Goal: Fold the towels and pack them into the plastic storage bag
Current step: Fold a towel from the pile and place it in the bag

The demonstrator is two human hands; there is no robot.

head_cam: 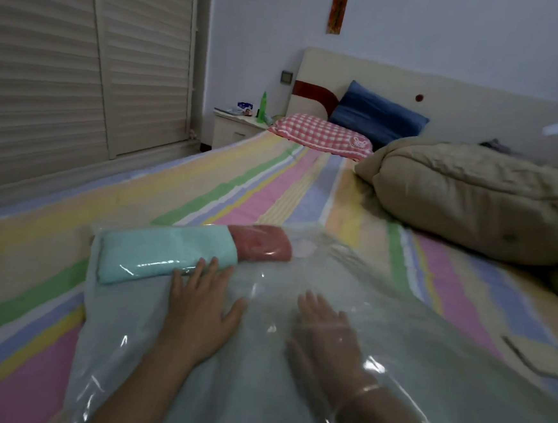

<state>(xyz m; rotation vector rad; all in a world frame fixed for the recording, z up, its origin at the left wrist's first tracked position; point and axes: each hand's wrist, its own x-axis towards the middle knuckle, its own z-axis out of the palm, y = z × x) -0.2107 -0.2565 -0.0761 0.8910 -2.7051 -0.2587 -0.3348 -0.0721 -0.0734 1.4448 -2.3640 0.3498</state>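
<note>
Plastic, clear and glossy with bright creases, covers the near middle of the striped pastel bed sheet [206, 185]: this is the large transparent plastic storage bag [256, 393], lying flat and wrinkled. Two folded towels sit inside it at its far end, side by side and touching: a soft mint-green terry towel [154, 251] folded into a thick oblong on the left, and a pink-red folded towel [261, 243] to its right. The left hand [201, 308] lies on top of the bag with fingers straight and spread, holding nothing, its fingertips touching the near edge of the mint-green towel through the film. The right hand [324, 335] is inside the bag, seen through the plastic, flat with fingers extended and gripping nothing. On the far right of the bed rests a puffy beige quilted duvet [472, 193]; at the headboard lie one red-and-white checked pillow [320, 134] and one blue pillow [375, 115].
</note>
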